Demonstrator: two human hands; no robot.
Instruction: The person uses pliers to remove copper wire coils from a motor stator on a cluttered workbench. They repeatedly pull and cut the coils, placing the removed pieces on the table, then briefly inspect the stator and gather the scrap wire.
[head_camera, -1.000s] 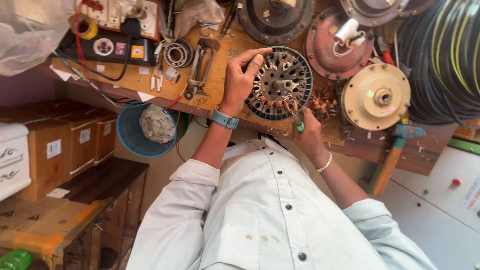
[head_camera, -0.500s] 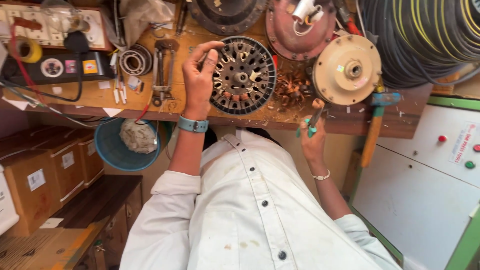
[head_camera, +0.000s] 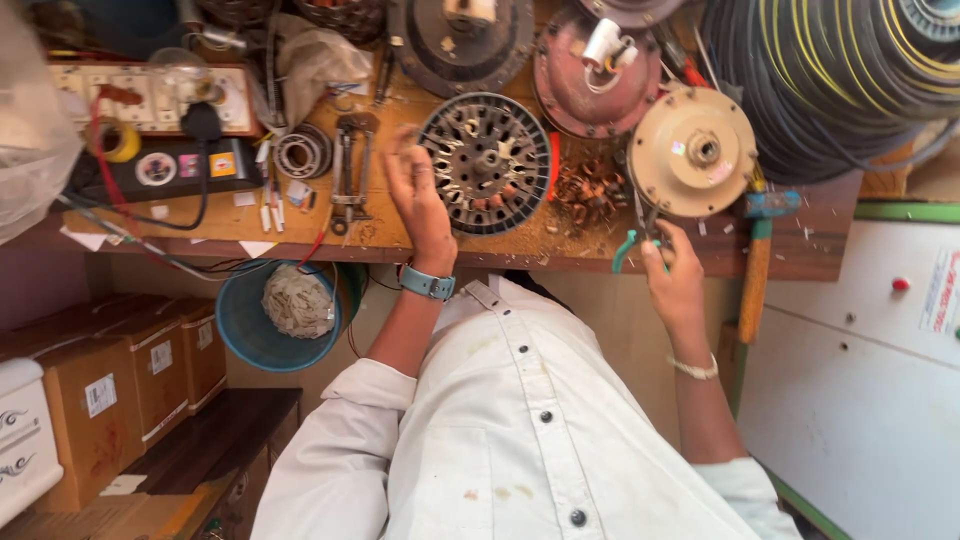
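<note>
Left hand (head_camera: 418, 200) now off stator (head_camera: 489, 163), released; right hand (head_camera: 672, 285) grasping pliers (head_camera: 636, 238) over workbench (head_camera: 240, 228).

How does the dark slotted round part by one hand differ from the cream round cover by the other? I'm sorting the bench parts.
The dark slotted disc is black with radial slots and traces of copper wire; the cream cover is pale and smooth-faced. The disc lies beside the left hand; the cover sits above the right hand, which holds green-handled pliers. Both are round, similar in size, with a central hub, on the wooden bench.
</note>
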